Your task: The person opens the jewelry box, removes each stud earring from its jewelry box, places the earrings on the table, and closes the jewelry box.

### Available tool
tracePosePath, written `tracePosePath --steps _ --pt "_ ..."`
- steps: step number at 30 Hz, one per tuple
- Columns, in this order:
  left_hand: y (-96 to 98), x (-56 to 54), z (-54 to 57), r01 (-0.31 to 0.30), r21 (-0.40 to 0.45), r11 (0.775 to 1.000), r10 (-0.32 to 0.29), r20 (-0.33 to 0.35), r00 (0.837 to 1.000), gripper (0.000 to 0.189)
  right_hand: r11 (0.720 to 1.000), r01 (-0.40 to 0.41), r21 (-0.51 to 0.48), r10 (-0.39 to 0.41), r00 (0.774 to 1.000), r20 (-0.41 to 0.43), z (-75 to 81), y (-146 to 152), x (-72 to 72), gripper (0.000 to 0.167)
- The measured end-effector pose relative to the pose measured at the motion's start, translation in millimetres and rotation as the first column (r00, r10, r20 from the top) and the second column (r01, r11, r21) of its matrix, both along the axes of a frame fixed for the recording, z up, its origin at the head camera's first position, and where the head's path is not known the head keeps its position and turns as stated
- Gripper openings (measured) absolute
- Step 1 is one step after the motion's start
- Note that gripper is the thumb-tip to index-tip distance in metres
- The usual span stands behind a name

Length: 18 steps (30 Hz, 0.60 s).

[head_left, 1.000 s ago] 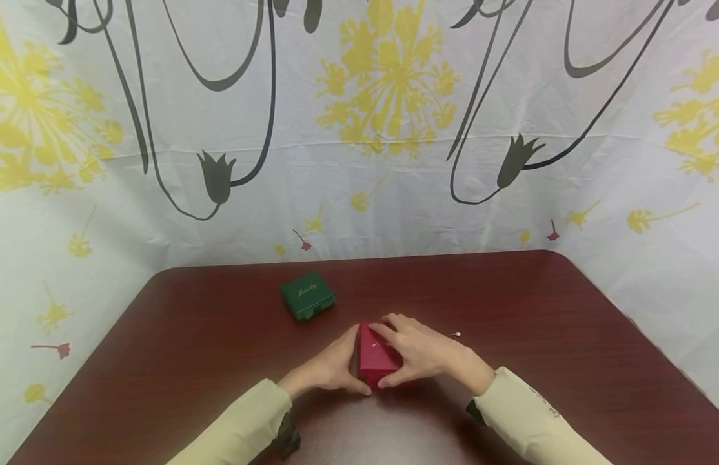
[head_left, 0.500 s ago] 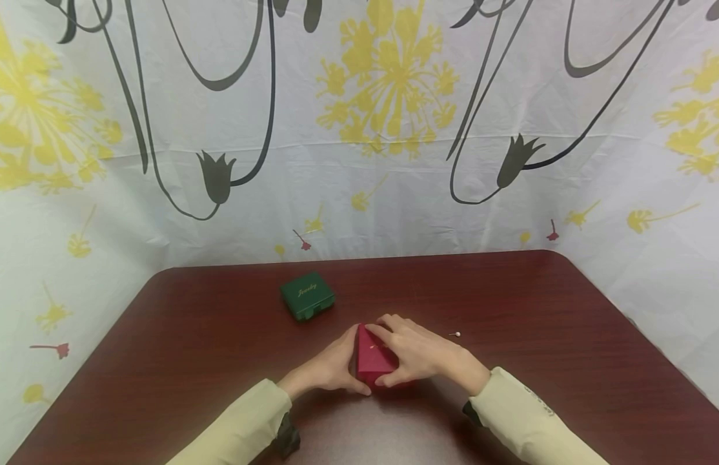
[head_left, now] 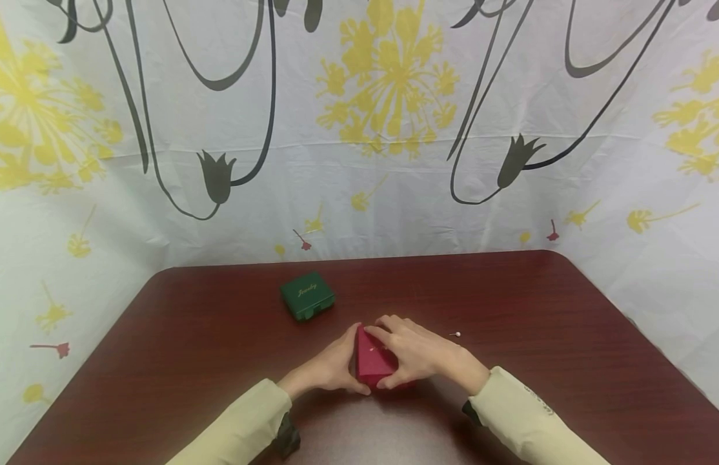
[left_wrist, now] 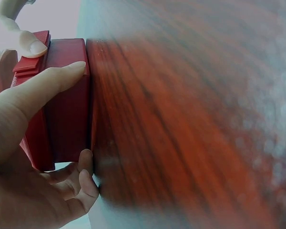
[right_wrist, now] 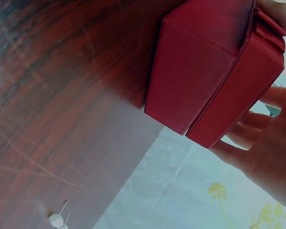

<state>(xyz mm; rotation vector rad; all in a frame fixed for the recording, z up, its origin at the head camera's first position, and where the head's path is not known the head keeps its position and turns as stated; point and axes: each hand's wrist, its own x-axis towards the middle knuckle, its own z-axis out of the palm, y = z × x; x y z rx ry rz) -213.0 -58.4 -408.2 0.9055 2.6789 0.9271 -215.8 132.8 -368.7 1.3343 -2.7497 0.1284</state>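
Bracing the red jewelry box (head_left: 371, 363) from both sides, the person has it between the two hands on the bench (head_left: 220, 329). The left hand (head_left: 335, 365) wraps the lower body, thumb across the front and fingers behind, presumably to keep the base steady. The right hand (head_left: 420, 352) grips the lid, thumb on its front tab, fingers at the back; that split likely gives each half its own control. Lid and base meet at a narrow seam; the sides look finely grained, and a small gold mark shows on top. Beyond the left hand sits a green jewelry case (head_left: 307, 296), and just outside the right hand lie white-headed stud earrings (right_wrist: 56, 220).
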Motion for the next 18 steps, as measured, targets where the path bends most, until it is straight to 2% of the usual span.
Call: tracePosePath --steps 5,6,9,12,13,18 --pt "-1.2 2.0 1.8 0.012 0.020 1.000 -0.012 -0.005 1.000 0.100 1.000 0.002 0.005 -0.002 1.000 -0.001 -0.6 0.3 0.5 0.084" --pt "-1.7 2.6 2.3 0.022 0.016 1.000 -0.021 -0.028 0.999 0.099 1.000 0.004 0.004 -0.004 1.000 0.000 -0.6 0.3 0.3 0.084" --pt "-2.0 3.2 2.5 0.032 0.024 0.999 -0.031 -0.039 0.999 0.099 1.000 0.013 0.000 -0.013 1.000 0.011 -0.9 0.8 0.1 0.084" --pt "-1.4 2.5 2.1 0.021 0.021 1.000 -0.021 -0.027 0.999 0.099 1.000 0.021 -0.003 -0.021 0.999 0.028 -0.9 1.6 -0.2 0.083" --pt "-1.1 1.9 1.6 0.011 0.027 1.000 -0.011 -0.003 1.000 0.100 1.000 0.024 -0.003 -0.024 0.999 0.034 -0.9 1.9 -0.2 0.083" --pt "-0.4 -0.5 -1.2 0.002 0.007 1.000 -0.002 0.002 1.000 0.099 1.000 0.026 -0.004 -0.026 0.998 0.048 -0.5 3.4 -1.0 0.082"
